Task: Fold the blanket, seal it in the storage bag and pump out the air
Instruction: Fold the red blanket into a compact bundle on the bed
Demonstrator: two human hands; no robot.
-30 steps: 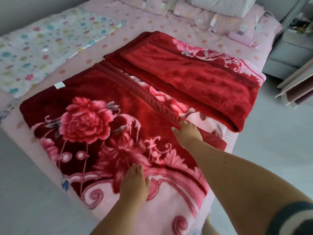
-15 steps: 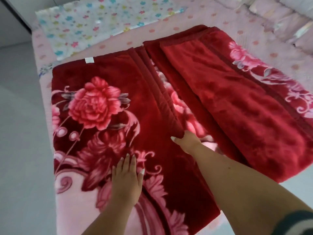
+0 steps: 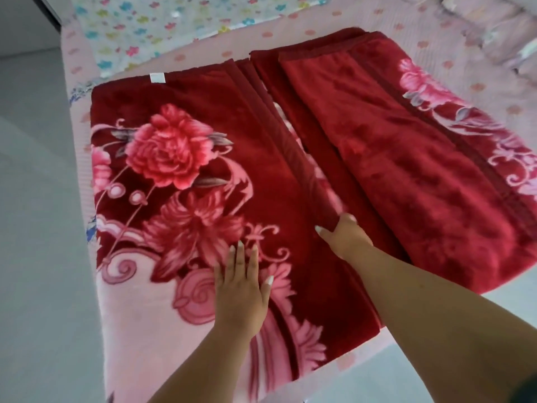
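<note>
The big red flowery blanket (image 3: 186, 158) is laid out on the bed (image 3: 334, 18), with both of its sides folded in toward the middle so the two edges sit just beside each other. The left hand (image 3: 241, 289) lies flat on the left flap with its fingers straight and a bit spread. The right hand (image 3: 345, 237) is pinching that flap's folded edge between thumb and fingers, right by the middle gap.
</note>
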